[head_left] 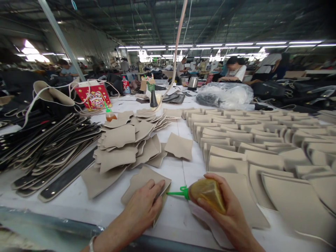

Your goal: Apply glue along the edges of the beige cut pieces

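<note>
Squeeze bottle, amber inside, tipped sideways near the front of the table, and the right hand has its fingers wrapped round it! Green nozzle pointing left, tip right at the edge of a beige piece; touching or just short, I can't tell. Over that piece lies the left hand, fingers on top; whether the thumb pinches it can't be made out. Room to move: bare white tabletop left of the hand, plus a lane between the beige heap and the overlapping rows, one piece jutting into it. Front table edge runs beneath the left forearm. Counting: two hands, two bottles, the second bottle upright behind the heap; heap and rows overlap too much to number.
</note>
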{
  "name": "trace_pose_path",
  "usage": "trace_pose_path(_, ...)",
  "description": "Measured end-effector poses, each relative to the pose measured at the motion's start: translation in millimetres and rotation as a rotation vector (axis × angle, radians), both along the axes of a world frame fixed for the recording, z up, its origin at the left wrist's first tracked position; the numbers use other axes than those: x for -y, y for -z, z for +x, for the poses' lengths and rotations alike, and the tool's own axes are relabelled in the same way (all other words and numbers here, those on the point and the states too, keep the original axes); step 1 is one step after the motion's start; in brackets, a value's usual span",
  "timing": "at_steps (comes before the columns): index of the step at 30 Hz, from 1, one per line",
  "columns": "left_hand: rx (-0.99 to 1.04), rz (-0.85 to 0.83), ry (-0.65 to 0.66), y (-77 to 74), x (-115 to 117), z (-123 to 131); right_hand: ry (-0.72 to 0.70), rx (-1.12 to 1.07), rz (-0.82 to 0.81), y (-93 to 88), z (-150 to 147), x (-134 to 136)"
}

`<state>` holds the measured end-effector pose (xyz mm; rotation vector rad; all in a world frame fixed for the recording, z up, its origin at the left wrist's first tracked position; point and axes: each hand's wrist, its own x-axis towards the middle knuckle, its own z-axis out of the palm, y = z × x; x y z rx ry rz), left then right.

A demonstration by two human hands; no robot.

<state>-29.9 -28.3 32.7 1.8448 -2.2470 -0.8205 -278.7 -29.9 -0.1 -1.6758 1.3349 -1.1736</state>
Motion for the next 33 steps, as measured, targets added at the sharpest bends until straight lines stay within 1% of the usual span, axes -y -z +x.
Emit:
trace_pose_path(3,0.0,0.008,-0.006,-0.4,0,0,-0.068,0.058,0.109,2.9,1,-5)
trace_pose_path(5,-0.001,0.005,-0.004,-0.5,0,0,-0.085,0.045,0.109,4.0,-1,-4)
trace_pose_path(11,-0.012,-0.018,0.004,2.2,0,1,0.044,-0.051,-0.148,1.6,-3,11)
trace_pose_path(14,-0.012,-0.018,0.002,2.5,1,1,0.035,-0.078,-0.234,1.9,-1,11)
trace_pose_path(17,-0.002,-0.011,-0.007,1.5,1,1,-0.002,-0.114,-0.26,3.0,-1,6)
trace_pose_path(19,0.0,-0.009,-0.01,0.9,1,1,-0.01,-0.125,-0.236,3.2,-2,4)
trace_pose_path(24,-0.006,-0.014,0.002,2.3,0,1,0.044,-0.073,-0.164,3.4,-6,10)
trace_pose_path(27,0.004,-0.018,0.001,2.6,0,1,0.022,-0.061,-0.139,3.9,-3,9)
trace_pose_path(30,-0.001,-0.016,-0.002,1.3,0,1,0.024,-0.001,-0.056,2.8,6,-7)
trace_pose_path(33,-0.008,-0.003,-0.01,0.2,-1,1,0.065,0.094,0.065,1.1,16,-28)
